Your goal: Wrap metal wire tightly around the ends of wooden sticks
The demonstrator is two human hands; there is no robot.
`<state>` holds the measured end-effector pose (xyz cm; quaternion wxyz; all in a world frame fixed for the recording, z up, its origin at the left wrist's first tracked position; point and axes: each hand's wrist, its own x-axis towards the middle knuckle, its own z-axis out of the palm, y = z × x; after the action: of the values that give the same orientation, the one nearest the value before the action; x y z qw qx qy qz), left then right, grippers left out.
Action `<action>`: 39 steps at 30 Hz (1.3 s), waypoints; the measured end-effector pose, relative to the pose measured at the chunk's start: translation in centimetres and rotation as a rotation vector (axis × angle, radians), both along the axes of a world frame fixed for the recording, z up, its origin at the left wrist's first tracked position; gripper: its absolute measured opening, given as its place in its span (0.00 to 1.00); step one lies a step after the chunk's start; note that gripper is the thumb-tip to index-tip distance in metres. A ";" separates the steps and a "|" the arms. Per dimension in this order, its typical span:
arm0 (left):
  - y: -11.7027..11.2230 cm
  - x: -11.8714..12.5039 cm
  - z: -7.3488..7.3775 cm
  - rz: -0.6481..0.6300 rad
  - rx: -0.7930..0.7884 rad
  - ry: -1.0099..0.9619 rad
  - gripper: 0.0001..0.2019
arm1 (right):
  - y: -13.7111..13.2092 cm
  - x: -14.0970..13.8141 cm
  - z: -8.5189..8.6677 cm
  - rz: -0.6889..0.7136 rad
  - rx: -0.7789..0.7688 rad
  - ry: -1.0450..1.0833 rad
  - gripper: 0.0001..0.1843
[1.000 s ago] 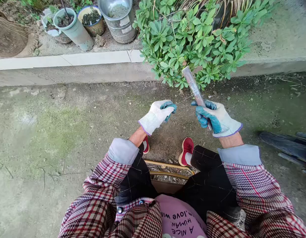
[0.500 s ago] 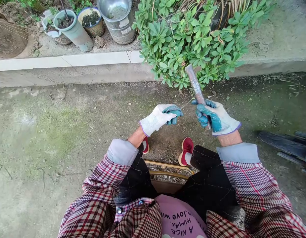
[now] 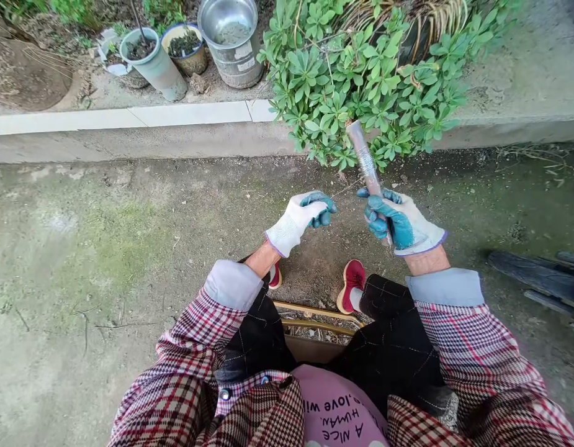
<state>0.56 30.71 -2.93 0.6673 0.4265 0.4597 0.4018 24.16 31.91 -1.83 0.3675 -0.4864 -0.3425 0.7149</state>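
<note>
Near the front edge of the bush [image 3: 361, 87], the head view shows a gray tube [image 3: 365, 156] tilted up toward the leaves, its middle wound with thin strand. The right hand [image 3: 391, 220] grips the tube's lower end, gloved fingers wrapped around it. Farther left of the bush's front edge, the left hand [image 3: 312, 212] has its fingers curled narrow on the loose strand [image 3: 348, 187], which crosses the gap to the tube. On the person's side of the bush, upside-down black letters on the pink shirt [image 3: 337, 397] read "A NICE HUMAN", with part of a "love" line beside them. Left of the bush, a metal bucket [image 3: 233, 59] carries pale labels too small to read. Compared with half a second ago, the left hand sits slightly farther from the tube, which remains in the right hand.
</note>
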 end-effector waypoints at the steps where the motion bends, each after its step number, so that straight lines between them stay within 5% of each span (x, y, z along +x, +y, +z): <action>1: -0.1 0.0 0.1 -0.035 0.008 -0.035 0.07 | 0.1 0.1 -0.1 -0.004 0.007 0.023 0.24; 14: -0.6 0.0 -0.4 -0.229 -0.012 -0.041 0.05 | -0.3 0.7 -0.4 0.047 0.001 0.018 0.23; 20: 0.1 0.5 -1.4 -0.159 -0.090 -0.044 0.07 | 0.2 0.7 -0.7 0.020 0.008 0.037 0.22; 24: 0.5 0.5 -1.9 -0.171 -0.087 0.128 0.08 | 0.3 1.4 -0.8 0.035 0.018 0.061 0.20; 27: 0.8 0.1 -2.4 -0.258 0.066 0.375 0.10 | 0.0 2.2 -0.7 0.209 0.008 0.044 0.21; 33: 1.8 -0.9 -3.2 -0.472 0.407 0.744 0.15 | -0.4 1.4 -0.4 0.930 0.004 -0.247 0.25; 39: 2.0 -1.2 -2.9 -0.669 0.461 1.075 0.14 | -1.0 -0.3 -3.3 1.168 0.247 -0.899 0.09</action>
<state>-0.68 32.72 -5.82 0.3261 0.8181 0.4736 -0.0069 23.87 30.94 -5.12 -0.1952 -0.4259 -0.7401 0.4824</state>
